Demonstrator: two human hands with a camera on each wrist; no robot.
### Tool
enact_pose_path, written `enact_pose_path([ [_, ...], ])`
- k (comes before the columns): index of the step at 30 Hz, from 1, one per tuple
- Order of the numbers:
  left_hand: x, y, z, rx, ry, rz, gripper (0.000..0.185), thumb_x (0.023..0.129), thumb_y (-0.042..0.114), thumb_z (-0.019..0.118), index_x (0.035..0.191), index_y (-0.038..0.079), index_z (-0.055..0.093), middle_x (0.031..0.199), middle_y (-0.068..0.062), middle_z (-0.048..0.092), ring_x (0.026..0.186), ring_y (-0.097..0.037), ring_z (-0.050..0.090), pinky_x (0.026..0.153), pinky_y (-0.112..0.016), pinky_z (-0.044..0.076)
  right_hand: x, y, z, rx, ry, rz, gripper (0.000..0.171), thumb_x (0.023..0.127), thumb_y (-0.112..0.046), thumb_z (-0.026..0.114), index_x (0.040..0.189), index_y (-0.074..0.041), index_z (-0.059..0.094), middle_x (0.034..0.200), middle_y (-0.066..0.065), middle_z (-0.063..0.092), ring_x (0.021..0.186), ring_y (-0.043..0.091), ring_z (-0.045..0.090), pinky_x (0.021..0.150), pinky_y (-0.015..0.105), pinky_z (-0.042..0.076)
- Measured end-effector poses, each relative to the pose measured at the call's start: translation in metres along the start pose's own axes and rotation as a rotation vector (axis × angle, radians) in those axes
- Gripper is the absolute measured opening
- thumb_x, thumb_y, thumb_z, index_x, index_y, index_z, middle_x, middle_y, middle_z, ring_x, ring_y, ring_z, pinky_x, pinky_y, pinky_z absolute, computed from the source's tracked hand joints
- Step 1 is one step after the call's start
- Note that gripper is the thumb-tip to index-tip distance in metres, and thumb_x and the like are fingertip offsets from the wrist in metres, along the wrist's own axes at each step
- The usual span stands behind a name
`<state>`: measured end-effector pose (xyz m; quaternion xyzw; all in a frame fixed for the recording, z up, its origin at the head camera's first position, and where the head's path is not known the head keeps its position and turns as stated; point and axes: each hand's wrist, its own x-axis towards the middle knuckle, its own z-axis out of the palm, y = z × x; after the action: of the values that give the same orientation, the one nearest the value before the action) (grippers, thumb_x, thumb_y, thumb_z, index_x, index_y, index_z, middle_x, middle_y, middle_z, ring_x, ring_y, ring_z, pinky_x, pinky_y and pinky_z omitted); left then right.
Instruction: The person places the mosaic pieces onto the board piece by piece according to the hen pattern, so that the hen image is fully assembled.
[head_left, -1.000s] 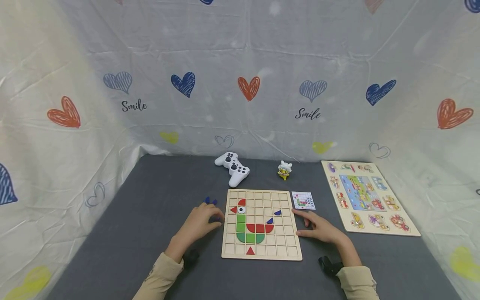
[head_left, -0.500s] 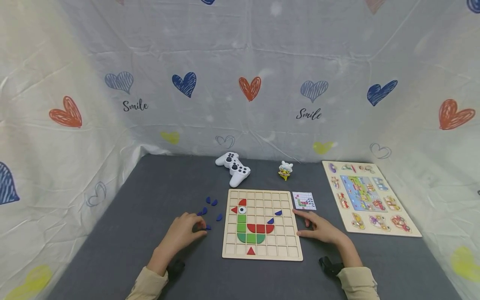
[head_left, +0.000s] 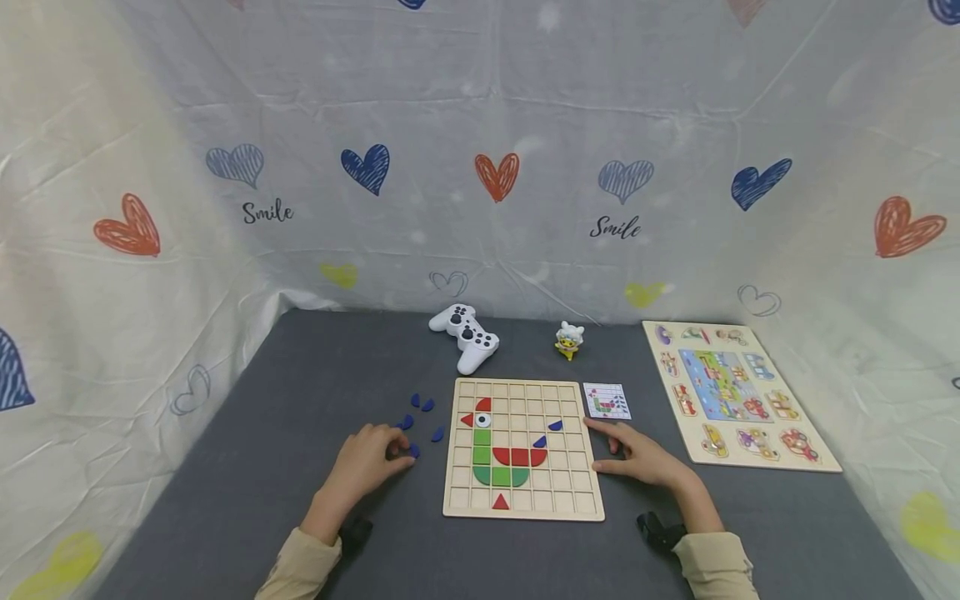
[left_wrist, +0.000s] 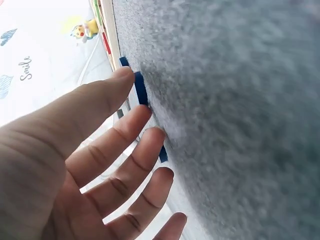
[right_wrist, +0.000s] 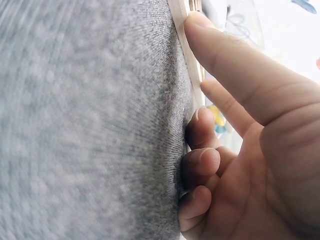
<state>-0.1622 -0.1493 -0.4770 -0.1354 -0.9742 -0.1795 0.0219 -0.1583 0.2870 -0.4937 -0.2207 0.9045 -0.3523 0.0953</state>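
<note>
A wooden grid board lies on the grey table and carries red, green and blue shapes that form a bird. Several small blue pieces lie loose just left of it. My left hand is among them, and its thumb and forefinger pinch one blue piece against the table. The left wrist view shows that blue piece edge-on between the thumb and forefinger of the left hand. My right hand rests at the board's right edge holding nothing. In the right wrist view its thumb touches the board's rim.
A white game controller and a small yellow toy figure stand behind the board. A pattern card lies at its upper right. A picture peg puzzle sits far right. Heart-printed cloth walls off three sides.
My left hand has drawn back left from the board's edge, uncovering the scattered blue pieces, and now sits at the nearest one. The right hand has stayed put.
</note>
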Motion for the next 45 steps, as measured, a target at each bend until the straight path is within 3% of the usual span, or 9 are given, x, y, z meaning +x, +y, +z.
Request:
enact_pose_path([
  [9,0.008,0.012,0.003,0.041,0.004,0.031,0.018,0.07,0.028,0.08,0.078,0.018,0.067,0.068,0.009,0.05,0.067,-0.011,0.044,0.06,-0.032,0.038,0.0,-0.002,0.0,-0.001,-0.006,0.024,0.071,0.08,-0.036,0.07,0.14,-0.01,0.041,0.081,0.004,0.039,0.061,0.009,0.031,0.054,0.022,0.03],
  [16,0.011,0.02,0.006,0.004,0.013,0.058,0.014,0.069,0.018,0.081,0.076,0.018,0.068,0.068,0.006,0.054,0.067,-0.012,0.047,0.061,-0.033,0.04,0.0,-0.002,0.0,-0.004,-0.001,0.019,0.07,0.08,-0.035,0.07,0.14,-0.01,0.042,0.081,0.003,0.04,0.06,0.008,0.031,0.054,0.022,0.03],
  [27,0.021,0.043,0.011,0.006,0.009,0.124,0.014,0.071,0.023,0.08,0.077,0.019,0.068,0.065,0.009,0.052,0.066,-0.009,0.044,0.06,-0.03,0.037,0.0,-0.001,0.0,-0.002,-0.001,0.009,0.07,0.081,-0.034,0.07,0.14,-0.009,0.041,0.08,0.004,0.04,0.059,0.007,0.03,0.053,0.022,0.03],
  [45,0.04,0.081,0.02,-0.07,-0.004,0.244,0.011,0.073,0.025,0.078,0.079,0.02,0.071,0.066,0.011,0.057,0.066,-0.008,0.046,0.059,-0.025,0.036,0.0,-0.002,0.001,-0.001,0.001,0.007,0.069,0.081,-0.032,0.07,0.139,-0.009,0.042,0.081,0.004,0.04,0.059,0.007,0.03,0.053,0.021,0.03],
])
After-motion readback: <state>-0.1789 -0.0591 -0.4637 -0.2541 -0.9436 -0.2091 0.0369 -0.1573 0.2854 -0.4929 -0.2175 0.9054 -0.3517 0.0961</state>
